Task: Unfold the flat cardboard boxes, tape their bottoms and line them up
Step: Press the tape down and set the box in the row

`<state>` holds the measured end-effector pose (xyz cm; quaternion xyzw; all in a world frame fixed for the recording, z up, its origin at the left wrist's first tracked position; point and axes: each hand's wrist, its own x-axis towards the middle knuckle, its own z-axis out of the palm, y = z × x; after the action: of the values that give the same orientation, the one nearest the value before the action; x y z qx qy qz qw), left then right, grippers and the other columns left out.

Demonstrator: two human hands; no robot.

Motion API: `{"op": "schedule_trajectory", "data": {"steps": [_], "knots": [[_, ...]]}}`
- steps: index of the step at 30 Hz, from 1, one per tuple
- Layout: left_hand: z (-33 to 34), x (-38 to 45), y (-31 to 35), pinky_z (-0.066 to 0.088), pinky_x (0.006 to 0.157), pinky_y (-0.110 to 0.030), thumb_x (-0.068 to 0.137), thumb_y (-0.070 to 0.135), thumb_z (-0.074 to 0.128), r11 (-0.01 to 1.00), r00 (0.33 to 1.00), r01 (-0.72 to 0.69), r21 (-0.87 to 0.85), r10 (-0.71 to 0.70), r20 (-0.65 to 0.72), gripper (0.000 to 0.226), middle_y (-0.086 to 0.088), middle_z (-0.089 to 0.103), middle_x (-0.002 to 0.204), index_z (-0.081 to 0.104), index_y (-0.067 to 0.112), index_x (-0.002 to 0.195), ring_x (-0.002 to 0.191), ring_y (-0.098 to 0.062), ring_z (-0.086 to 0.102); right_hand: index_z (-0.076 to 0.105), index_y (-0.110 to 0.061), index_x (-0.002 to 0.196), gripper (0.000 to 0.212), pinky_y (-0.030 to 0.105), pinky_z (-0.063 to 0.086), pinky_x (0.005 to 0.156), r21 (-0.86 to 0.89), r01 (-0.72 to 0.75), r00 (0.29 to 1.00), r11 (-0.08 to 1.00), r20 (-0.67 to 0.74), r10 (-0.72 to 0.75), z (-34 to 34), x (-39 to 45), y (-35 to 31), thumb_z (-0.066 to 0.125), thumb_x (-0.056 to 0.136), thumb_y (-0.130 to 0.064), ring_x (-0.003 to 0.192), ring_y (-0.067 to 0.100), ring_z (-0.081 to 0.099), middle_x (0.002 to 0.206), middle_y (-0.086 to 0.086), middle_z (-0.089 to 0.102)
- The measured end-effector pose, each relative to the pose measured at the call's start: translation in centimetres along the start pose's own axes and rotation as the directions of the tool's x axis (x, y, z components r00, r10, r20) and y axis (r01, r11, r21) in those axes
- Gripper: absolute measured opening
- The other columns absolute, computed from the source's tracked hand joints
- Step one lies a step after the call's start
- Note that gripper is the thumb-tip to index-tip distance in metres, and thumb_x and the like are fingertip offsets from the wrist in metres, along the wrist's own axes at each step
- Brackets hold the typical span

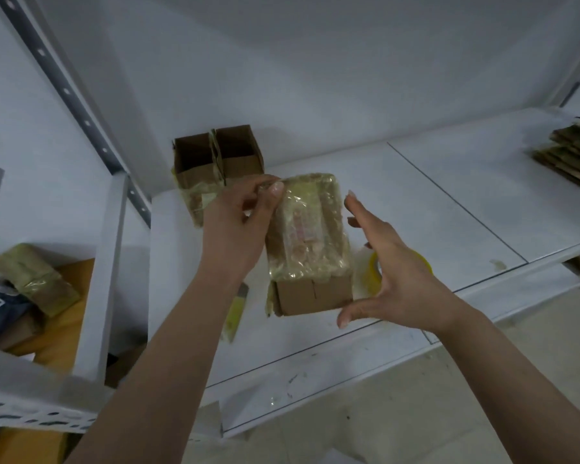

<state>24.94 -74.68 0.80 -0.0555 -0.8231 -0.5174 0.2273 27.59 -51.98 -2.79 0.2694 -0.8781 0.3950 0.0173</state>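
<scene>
A plain white wall point(315, 61) closed the far side. A white metal shelf point(416, 202) ran across the scene, its board jointed by a thin dark seam. A perforated grey upright point(64, 88) slanted at far left. Pale speckled floor point(399, 413) lay near, under soft, even light.

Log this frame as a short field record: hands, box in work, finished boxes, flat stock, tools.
left hand: pinches tape at the far edge of the box in work
right hand: open, fingers spread, beside that box, not gripping
box in work: bottom up, taped over
finished boxes: two, open tops up, side by side at the back of the shelf
flat stock: stacked at far right
tape roll: yellow, mostly hidden behind right hand
cutter: yellow, on shelf under left forearm
</scene>
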Motion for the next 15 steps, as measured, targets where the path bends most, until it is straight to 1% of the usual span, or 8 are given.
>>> {"op": "schedule_trajectory", "data": {"steps": [3, 5, 7, 8, 9, 11, 13, 15], "knots": [[-0.6, 1.3, -0.1, 0.058, 0.079, -0.038, 0.098, 0.034, 0.054, 0.99, 0.99, 0.138, -0.007, -0.138, -0.019, 0.016, 0.02, 0.064, 0.089, 0.068, 0.028, 0.101, 0.087, -0.005, 0.064, -0.006, -0.056, 0.148, 0.137, 0.032, 0.03, 0.111, -0.048, -0.006, 0.998, 0.999, 0.057, 0.008, -0.2, -0.2, -0.1, 0.083, 0.044, -0.072, 0.144, -0.003, 0.018, 0.154, -0.038, 0.008], [-0.5, 1.8, 0.0, 0.059, 0.078, -0.044, 0.099, 0.036, 0.053, 0.97, 0.971, 0.237, -0.042, -0.236, 0.027, 0.016, 0.016, 0.064, 0.093, 0.067, 0.028, 0.101, 0.091, -0.012, 0.065, 0.001, -0.049, 0.152, 0.126, 0.023, 0.035, 0.104, -0.147, 0.037, 0.999, 0.988, -0.007, -0.038, 0.4, -0.1, -0.4, 0.078, 0.055, -0.069, 0.136, -0.004, 0.031, 0.151, -0.036, 0.021], [-0.2, 1.9, 0.2, 0.061, 0.072, -0.043, 0.099, 0.036, 0.053, 0.951, 0.952, 0.303, -0.067, -0.298, 0.073, 0.018, 0.007, 0.066, 0.097, 0.068, 0.027, 0.101, 0.094, -0.016, 0.066, 0.016, -0.028, 0.155, 0.111, 0.014, 0.04, 0.085, -0.234, 0.063, 0.986, 0.97, -0.138, -0.097, 1.1, 0.1, -0.3, 0.081, 0.069, -0.052, 0.117, 0.004, 0.047, 0.14, -0.013, 0.05], [0.0, 1.8, 0.3, 0.062, 0.069, -0.042, 0.1, 0.037, 0.051, 0.945, 0.946, 0.319, -0.07, -0.313, 0.088, 0.022, 0.004, 0.067, 0.099, 0.068, 0.024, 0.104, 0.094, -0.017, 0.066, 0.022, -0.021, 0.155, 0.104, 0.009, 0.037, 0.076, -0.243, 0.044, 0.977, 0.969, -0.192, -0.092, 1.3, 0.1, -0.3, 0.08, 0.071, -0.041, 0.108, 0.008, 0.051, 0.131, -0.002, 0.059], [0.3, 1.8, 0.2, 0.062, 0.069, -0.043, 0.1, 0.039, 0.05, 0.941, 0.941, 0.331, -0.069, -0.324, 0.102, 0.026, 0.002, 0.067, 0.102, 0.068, 0.023, 0.108, 0.094, -0.017, 0.066, 0.026, -0.019, 0.154, 0.097, 0.007, 0.034, 0.072, -0.219, 0.014, 0.97, 0.976, -0.232, -0.066, 1.4, 0.2, -0.4, 0.077, 0.072, -0.033, 0.101, 0.011, 0.055, 0.124, 0.004, 0.064], [0.7, 1.6, 0.1, 0.062, 0.069, -0.041, 0.1, 0.044, 0.047, 0.931, 0.928, 0.358, -0.07, -0.346, 0.135, 0.032, 0.003, 0.067, 0.108, 0.064, 0.024, 0.117, 0.098, -0.017, 0.065, 0.032, -0.02, 0.151, 0.09, 0.013, 0.039, 0.073, -0.156, -0.025, 0.959, 0.987, -0.283, -0.021, 1.4, 0.4, -0.6, 0.072, 0.073, -0.037, 0.096, 0.013, 0.06, 0.115, 0.001, 0.067], [1.0, 1.4, 0.0, 0.058, 0.06, -0.026, 0.098, 0.052, 0.044, 0.904, 0.903, 0.413, -0.108, -0.391, 0.18, 0.04, 0.011, 0.064, 0.111, 0.056, 0.027, 0.127, 0.097, -0.011, 0.064, 0.044, -0.018, 0.145, 0.083, 0.014, 0.047, 0.075, -0.142, -0.026, 0.938, 0.989, -0.345, -0.025, 1.2, 0.6, -0.8, 0.073, 0.073, -0.047, 0.085, 0.003, 0.061, 0.104, -0.011, 0.068], [1.2, 1.1, 0.1, 0.052, 0.051, -0.016, 0.096, 0.057, 0.042, 0.848, 0.866, 0.488, -0.208, -0.439, 0.24, 0.045, 0.015, 0.059, 0.112, 0.05, 0.028, 0.13, 0.087, -0.005, 0.066, 0.058, -0.021, 0.127, 0.067, 0.015, 0.051, 0.071, -0.093, -0.095, 0.908, 0.991, -0.417, 0.048, 1.0, 0.9, -0.9, 0.078, 0.071, -0.052, 0.072, -0.003, 0.059, 0.088, -0.022, 0.065]]}}
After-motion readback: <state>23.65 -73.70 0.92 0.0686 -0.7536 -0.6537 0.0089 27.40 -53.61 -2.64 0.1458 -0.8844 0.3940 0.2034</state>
